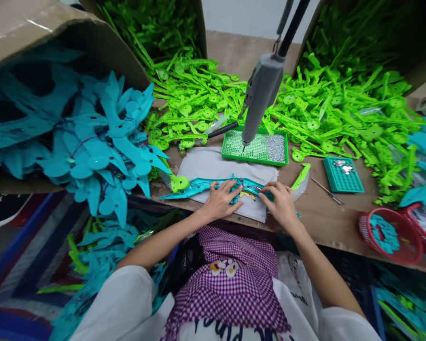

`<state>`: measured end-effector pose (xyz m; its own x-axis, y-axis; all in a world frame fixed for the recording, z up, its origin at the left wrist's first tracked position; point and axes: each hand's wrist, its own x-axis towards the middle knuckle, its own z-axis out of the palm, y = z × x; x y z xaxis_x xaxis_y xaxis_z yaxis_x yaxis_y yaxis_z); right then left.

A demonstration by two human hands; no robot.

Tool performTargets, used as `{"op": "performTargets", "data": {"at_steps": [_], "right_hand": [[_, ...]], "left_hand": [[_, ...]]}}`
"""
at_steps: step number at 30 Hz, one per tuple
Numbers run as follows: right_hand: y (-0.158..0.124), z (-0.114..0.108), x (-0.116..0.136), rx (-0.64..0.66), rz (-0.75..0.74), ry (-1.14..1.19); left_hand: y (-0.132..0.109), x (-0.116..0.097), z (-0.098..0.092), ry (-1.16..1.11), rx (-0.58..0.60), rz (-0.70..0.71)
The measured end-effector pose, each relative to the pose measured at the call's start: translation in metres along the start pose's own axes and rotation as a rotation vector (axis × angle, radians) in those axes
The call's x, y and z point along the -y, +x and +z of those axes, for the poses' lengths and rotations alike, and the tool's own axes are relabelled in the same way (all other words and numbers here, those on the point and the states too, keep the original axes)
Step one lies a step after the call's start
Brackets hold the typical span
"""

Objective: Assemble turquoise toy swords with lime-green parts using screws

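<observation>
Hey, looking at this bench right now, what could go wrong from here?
The grey hanging tool dangles by the green tray; if it swings, it might scatter the small silver parts.

The blue pile at left hangs past the front edge of the table, so pieces may slide off.

The left hand rests on the long blue piece; uneven pressure might shift it.

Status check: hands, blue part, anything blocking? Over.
Left hand and right hand on blue part. Part lying across cloth. Hanging screwdriver clear of both hands.
</observation>
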<state>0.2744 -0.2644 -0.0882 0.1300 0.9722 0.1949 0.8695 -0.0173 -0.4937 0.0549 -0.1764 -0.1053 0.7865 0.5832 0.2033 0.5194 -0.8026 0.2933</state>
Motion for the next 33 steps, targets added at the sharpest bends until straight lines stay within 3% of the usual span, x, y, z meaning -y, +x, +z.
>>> {"op": "performTargets", "data": {"at_steps": [8,14,19,33], "right_hand": [[0.011,0.001,0.0,0.083,0.06,0.032],[-0.004,-0.013,-0.007,-0.009,0.091,-0.083],[-0.016,-0.017,-0.009,-0.012,0.077,-0.164],[-0.002,-0.011,-0.004,-0.022,0.094,-0.16]], "left_hand": [[0.001,0.001,-0.001,-0.033,0.008,-0.011],[0.002,0.002,0.001,-0.028,0.011,-0.029],[0.004,0.002,0.0,-0.042,0.013,-0.026],[0.003,0.001,-0.001,-0.032,0.013,-0.037]]}}
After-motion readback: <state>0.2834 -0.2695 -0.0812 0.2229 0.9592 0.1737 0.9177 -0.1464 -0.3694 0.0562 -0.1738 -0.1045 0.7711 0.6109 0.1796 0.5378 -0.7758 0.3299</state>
